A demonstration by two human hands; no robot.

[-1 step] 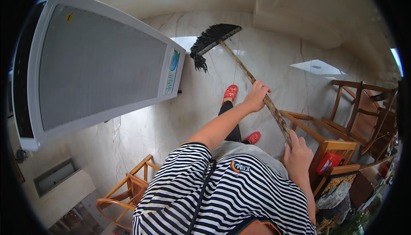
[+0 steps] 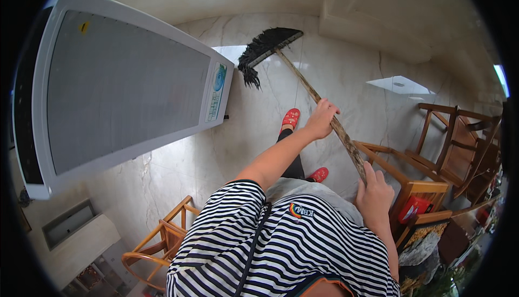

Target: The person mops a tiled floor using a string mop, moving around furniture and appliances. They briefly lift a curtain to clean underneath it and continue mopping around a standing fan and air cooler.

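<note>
A mop [image 2: 266, 44] with a wide head of black strands lies against the pale marble floor, far from me. Its long wooden handle slants back toward me on the right. My left hand [image 2: 322, 119] is closed around the middle of this handle, arm stretched forward. Nearer my body, my right hand [image 2: 375, 193] grips the handle's top end, with the thumb along it. The strands rest close to the lower end of a tall white and grey floor-standing appliance [image 2: 130, 88].
Wooden chairs [image 2: 457, 151] crowd the right side, one beside a red package [image 2: 415, 209]. Another wooden chair [image 2: 165, 240] stands behind on the left. A wall with a protruding corner [image 2: 346, 29] bounds the far floor. My red shoes [image 2: 291, 117] are on the marble.
The mop head has shifted very slightly left and away from me. Both hands keep their hold on the handle.
</note>
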